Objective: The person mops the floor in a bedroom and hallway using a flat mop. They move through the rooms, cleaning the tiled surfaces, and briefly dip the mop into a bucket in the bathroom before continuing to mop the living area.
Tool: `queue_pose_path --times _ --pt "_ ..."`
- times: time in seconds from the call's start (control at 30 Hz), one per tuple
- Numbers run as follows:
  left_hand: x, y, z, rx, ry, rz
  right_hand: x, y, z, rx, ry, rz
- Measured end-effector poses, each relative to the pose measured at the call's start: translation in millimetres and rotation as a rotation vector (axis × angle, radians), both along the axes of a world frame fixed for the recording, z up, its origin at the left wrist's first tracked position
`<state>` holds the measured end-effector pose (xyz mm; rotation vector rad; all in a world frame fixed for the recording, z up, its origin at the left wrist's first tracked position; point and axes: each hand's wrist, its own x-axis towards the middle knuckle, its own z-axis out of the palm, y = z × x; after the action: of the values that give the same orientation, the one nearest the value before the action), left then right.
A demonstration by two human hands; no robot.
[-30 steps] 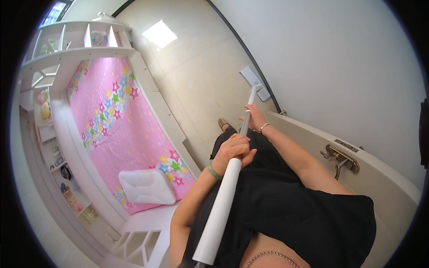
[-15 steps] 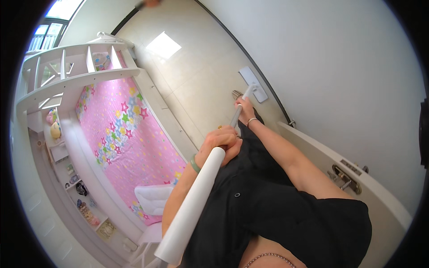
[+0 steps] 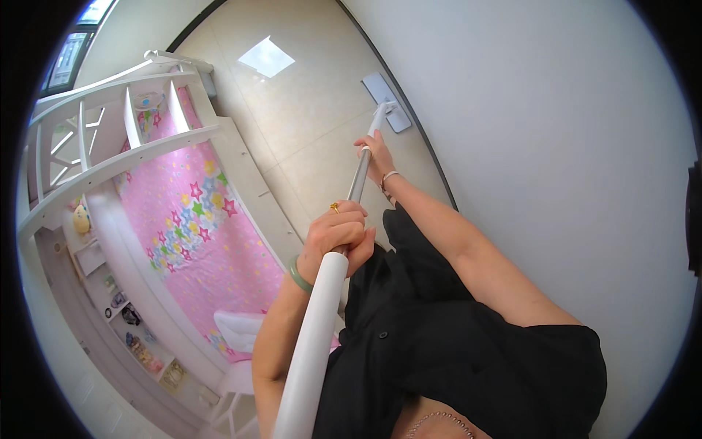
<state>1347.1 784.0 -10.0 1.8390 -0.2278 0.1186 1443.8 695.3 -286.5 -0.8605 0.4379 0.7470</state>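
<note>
With our left hand (image 3: 338,234) and right hand (image 3: 378,159) gripping the mop pole (image 3: 327,289), we do well to press its flat head (image 3: 376,88) evenly against the floor (image 3: 314,88) beside the wall (image 3: 541,161).

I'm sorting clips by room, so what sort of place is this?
Most likely a bedroom, perhaps a child's: there is pink, star-patterned bedding, a white ladder-like frame beside it, and what looks like a yellow soft toy on the shelving.

The bed (image 3: 208,252), 1 pillow (image 3: 238,331) on it, lies left of the mop (image 3: 360,174).
</note>
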Motion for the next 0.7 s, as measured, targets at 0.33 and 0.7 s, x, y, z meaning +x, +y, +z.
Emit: queue_pose_path --times 0.33,0.7 --pt "110 13 -14 0.077 -0.01 -0.054 124 28 -6 0.053 -0.063 0.014" --pt "202 100 -42 0.065 -0.075 0.015 230 124 -18 0.039 -0.098 0.077"
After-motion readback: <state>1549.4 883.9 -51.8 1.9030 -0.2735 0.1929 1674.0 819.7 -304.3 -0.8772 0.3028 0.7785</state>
